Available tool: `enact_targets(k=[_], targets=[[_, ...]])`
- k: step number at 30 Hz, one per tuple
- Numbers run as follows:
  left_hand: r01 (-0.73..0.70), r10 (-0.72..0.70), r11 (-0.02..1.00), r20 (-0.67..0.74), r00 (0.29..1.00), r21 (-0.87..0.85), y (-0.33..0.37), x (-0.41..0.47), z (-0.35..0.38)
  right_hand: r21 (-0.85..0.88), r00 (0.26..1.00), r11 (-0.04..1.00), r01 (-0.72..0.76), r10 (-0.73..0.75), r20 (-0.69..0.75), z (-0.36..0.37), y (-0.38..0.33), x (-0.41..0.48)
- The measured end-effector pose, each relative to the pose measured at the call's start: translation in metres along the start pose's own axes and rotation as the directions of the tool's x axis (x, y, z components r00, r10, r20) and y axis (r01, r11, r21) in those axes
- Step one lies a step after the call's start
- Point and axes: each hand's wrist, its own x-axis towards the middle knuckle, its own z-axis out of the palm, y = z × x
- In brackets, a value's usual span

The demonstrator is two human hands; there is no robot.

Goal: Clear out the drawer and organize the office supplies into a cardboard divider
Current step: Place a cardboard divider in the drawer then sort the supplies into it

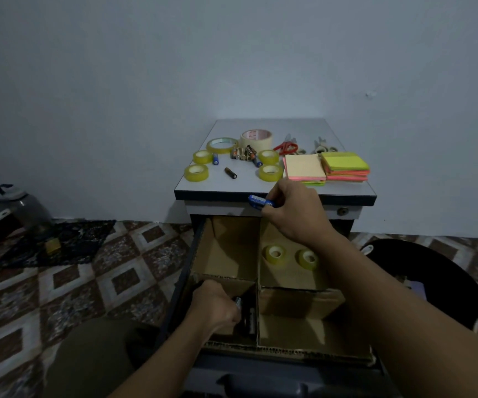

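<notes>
Cardboard divider (301, 303): plain brown corrugated board, four open cells, sitting in the pulled-out drawer (180, 282) right in front of me.
Far-right cell: two small clear tape rolls (275, 254) standing on edge, side by side.
My left hand (214, 305): down in the near-left cell, fingers curled round a dark object (238, 302) with a pale metal tip; I cannot tell what it is.
My right hand (292, 214): at the near edge of the cabinet top (232, 186), fingertips pinching blue batteries (259, 201).
Surface: smooth pale-grey top with a dark rim, holding more tape rolls, loose batteries (243, 153), red scissors (286, 147) and two stacks of sticky notes (305, 167).
Room: dim, with a bare matt wall (117, 81) and a floor (59, 282) of glossy diamond-patterned tiles in brown and white.
Left: a grey water bottle (28, 208) by the wall.
Right: a round black stool (447, 268).
</notes>
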Motion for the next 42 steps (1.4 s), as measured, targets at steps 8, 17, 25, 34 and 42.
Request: enact_targets(k=[8, 17, 25, 34, 42], targets=[[-0.065, 0.081, 0.975, -0.071, 0.994, 0.211, -0.001, -0.009, 0.007, 0.014, 0.999, 0.999, -0.031, 0.03, 0.038, 0.005, 0.001, -0.007], [-0.14, 0.156, 0.937, -0.025, 0.987, 0.321, -0.003, -0.009, 0.002, 0.029, 0.996, 0.997, -0.066, 0.064, 0.063, 0.008, 0.0, -0.013], [-0.22, 0.236, 0.971, -0.233, 0.943, 0.094, 0.007, -0.022, -0.048, 0.071, 0.996, 0.994, -0.08, 0.077, 0.04, 0.011, 0.008, -0.022], [-0.363, 0.368, 0.928, -0.336, 0.867, 0.08, -0.009, 0.002, -0.09, 0.1, 0.975, 0.995, -0.024, 0.002, 0.221, 0.031, -0.007, -0.049], [-0.339, 0.321, 0.941, -0.32, 0.891, -0.003, -0.018, 0.023, -0.091, 0.069, 0.861, 0.995, -0.069, 0.024, 0.509, 0.078, -0.017, -0.091]])
